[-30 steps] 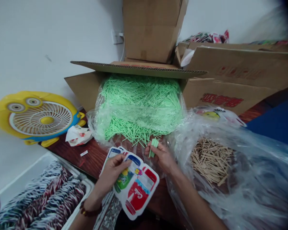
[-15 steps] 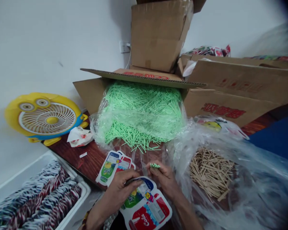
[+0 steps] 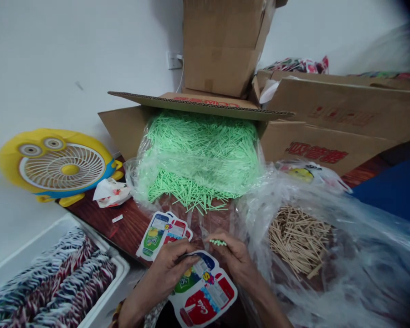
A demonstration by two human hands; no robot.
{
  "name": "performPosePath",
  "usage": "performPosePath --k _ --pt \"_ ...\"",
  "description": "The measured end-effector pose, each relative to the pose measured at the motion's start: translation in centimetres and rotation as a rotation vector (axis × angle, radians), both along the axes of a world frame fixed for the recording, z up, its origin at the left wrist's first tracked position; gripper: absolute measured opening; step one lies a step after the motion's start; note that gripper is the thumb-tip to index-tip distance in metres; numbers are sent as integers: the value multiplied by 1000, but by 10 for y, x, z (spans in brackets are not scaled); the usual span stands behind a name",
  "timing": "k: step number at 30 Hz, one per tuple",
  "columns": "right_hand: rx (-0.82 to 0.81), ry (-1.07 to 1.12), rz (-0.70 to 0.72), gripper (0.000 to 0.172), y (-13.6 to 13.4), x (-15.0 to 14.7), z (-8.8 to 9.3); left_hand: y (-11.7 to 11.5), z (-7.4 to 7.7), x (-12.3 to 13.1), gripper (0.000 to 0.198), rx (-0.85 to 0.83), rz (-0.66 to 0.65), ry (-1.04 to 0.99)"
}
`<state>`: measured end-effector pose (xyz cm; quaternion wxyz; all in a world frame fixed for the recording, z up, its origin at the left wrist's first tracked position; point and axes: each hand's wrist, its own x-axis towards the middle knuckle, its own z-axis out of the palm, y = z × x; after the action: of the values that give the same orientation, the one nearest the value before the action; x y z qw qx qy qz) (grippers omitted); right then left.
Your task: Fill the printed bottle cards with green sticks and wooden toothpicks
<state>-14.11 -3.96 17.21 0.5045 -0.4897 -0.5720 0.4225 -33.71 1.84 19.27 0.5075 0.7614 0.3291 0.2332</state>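
Note:
My left hand (image 3: 176, 262) is closed on the top edge of a bottle-shaped packet (image 3: 205, 291) printed with green and red drink bottles. Beside it, my right hand (image 3: 234, 255) grips a small bundle of thin green sticks (image 3: 217, 242), their ends showing above the fingers. More packets (image 3: 157, 234) of the same print lie on the table just beyond my left hand. A large heap of green sticks (image 3: 201, 150) spills from a plastic-lined carton ahead. To the right of my right hand lies a pile of brown sticks (image 3: 297, 239) on clear plastic.
A yellow fan (image 3: 70, 168) and a crumpled wrapper (image 3: 112, 193) stand at the left of the table (image 3: 99, 218). A white bin (image 3: 121, 269) holds rows of packets at lower left. Cardboard boxes (image 3: 222, 50) rise behind, and a plastic sheet (image 3: 369, 246) spreads at right.
The view has shifted slightly. My right hand's bundle sits a little lower and tilts differently, closer to the packet. Both hands keep their hold.

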Motion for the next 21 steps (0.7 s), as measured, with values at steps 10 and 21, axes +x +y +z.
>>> performPosePath --k 10,21 --pt "-7 -51 -12 23 0 -4 -2 1 -7 -3 22 -39 -19 35" --pt "-107 -37 -26 19 2 -9 -12 1 -12 -2 20 -144 -20 82"
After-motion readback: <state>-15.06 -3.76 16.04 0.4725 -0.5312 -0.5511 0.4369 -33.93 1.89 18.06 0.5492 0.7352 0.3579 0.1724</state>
